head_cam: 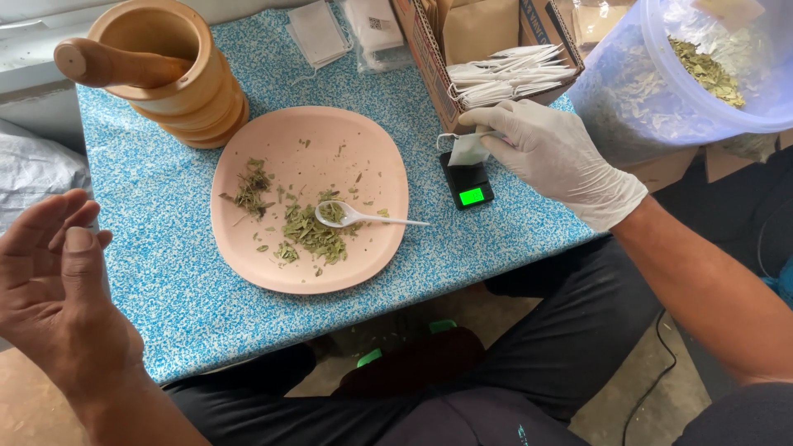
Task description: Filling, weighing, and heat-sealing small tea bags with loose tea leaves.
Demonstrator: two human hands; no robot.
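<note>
Right hand (555, 157), in a white glove, reaches across the far right part of the tabletop (165, 248). Its fingers (504, 124) are pinched narrow on a small white sachet (469, 150), held just above a small black scale (467, 180) with a lit green display. The scale sits on the tabletop just right of the plate.

Left hand (58, 289) is bare and raised at the near left edge, off the tabletop. Fingers are loosely curled and apart, holding nothing and touching nothing.

1 pink plate (363, 149) lies at the centre of the blue speckled tabletop. Dried green leaf fragments (312, 235) are heaped near its middle, with a smaller scatter (252, 188) toward its left side. 1 white plastic spoon (363, 218) rests on the plate, its bowl in the central heap and its handle pointing right toward the rim.

A wooden mortar (178, 83) stands at the far left, a pestle (116, 64) leaning out over its rim. A cardboard box (434, 62) of empty white sachets (508, 74) stands just behind the right hand. A translucent tub (661, 99) holding dried leaves is tilted at the far right.
</note>
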